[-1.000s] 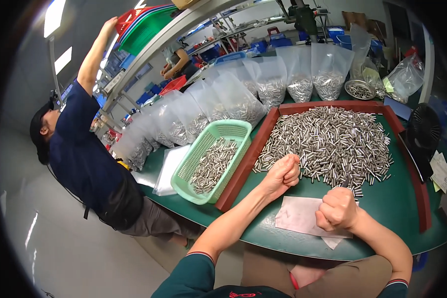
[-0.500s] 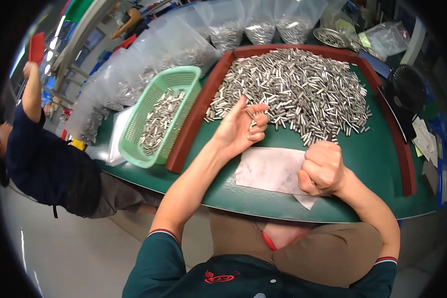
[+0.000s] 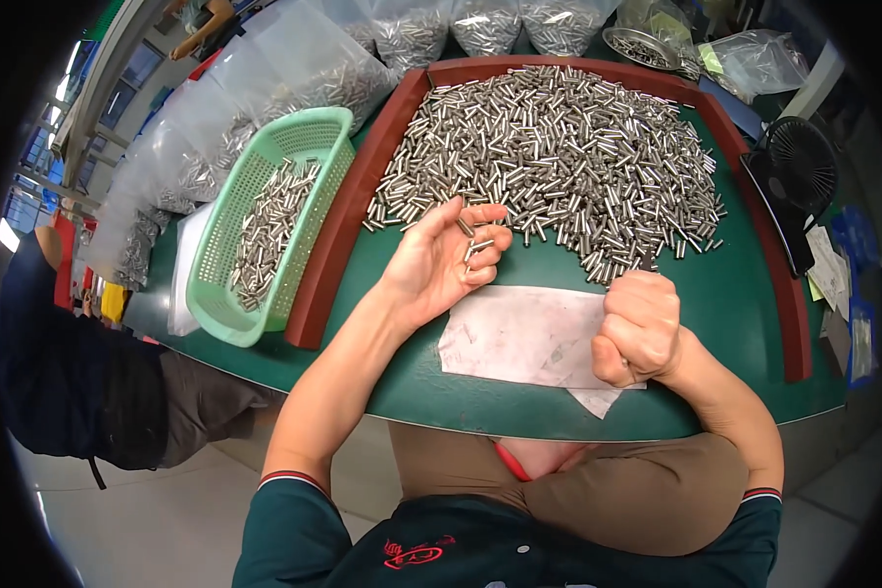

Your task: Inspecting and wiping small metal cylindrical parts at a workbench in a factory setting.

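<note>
My left hand (image 3: 423, 263) is turned palm up with its fingers curled in, holding a few short metal pins (image 3: 478, 251) at the fingers. Just beyond it spreads a large heap of the same silvery pins (image 3: 559, 147) on the green tabletop (image 3: 715, 343). To the right, my right hand (image 3: 640, 323) is closed in a fist at the heap's near edge; what it holds, if anything, is hidden. A stained whitish cloth (image 3: 519, 333) lies flat between the hands, its right end partly under the right fist.
A red-brown raised border (image 3: 328, 250) surrounds the heap on three sides. Left of it stands a pale green basket (image 3: 211, 279) with more pins. Clear bags of pins (image 3: 318, 73) line the back left. A black fan (image 3: 802, 167) is at right; a co-worker (image 3: 78, 382) is at far left.
The whole view has shifted slightly. My left hand has turned a little and its pins show more plainly; my right fist keeps its place. The co-worker's raised arm with a red object has come down.
</note>
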The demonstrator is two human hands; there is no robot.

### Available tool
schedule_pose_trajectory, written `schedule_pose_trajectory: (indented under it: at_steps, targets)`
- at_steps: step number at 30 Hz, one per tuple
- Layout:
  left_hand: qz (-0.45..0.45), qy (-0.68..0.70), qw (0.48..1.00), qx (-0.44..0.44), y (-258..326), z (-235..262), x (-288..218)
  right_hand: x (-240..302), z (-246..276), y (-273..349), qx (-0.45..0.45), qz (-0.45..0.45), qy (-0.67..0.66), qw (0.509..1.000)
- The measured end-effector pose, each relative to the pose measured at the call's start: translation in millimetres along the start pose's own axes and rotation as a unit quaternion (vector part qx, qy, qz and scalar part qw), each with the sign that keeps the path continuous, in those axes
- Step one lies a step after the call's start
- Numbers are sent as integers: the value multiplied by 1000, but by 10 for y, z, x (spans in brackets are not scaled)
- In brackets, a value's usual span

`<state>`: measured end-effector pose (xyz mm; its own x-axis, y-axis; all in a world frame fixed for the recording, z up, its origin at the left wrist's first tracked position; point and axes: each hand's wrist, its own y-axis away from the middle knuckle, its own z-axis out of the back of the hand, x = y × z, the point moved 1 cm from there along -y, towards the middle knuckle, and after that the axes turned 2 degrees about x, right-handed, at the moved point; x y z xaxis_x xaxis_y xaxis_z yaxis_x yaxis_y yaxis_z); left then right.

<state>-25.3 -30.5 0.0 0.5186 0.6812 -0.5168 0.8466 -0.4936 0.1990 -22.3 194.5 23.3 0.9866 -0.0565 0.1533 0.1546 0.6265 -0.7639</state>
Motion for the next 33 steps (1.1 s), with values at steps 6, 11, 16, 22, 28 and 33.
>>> schedule_pose_trajectory:
  at_steps: [6, 11, 16, 22, 28, 33]
  targets:
    - [-10, -6, 1000, -7, 3, 29, 1, -17, 4, -9, 8, -4, -2, 1000]
    - [-8, 0, 1000, -3, -1, 56, -10, -30, 13, -4, 11, -15, 0, 1000]
    - [-3, -7, 1000, 3, -5, 62, 0, -27, 15, -11, 6, -15, 7, 1000]
    - [-2, -30, 999, 13, -3, 49, 9, -14, 23, -17, -1, -17, 4, 1000]
    - [5, -26, 999, 20, -6, 103, 19, -22, 10, -11, 2, -21, 6, 1000]
    - [6, -24, 1000, -4, -22, 40, 11, -30, 48, -3, 2, -26, 10, 1000]
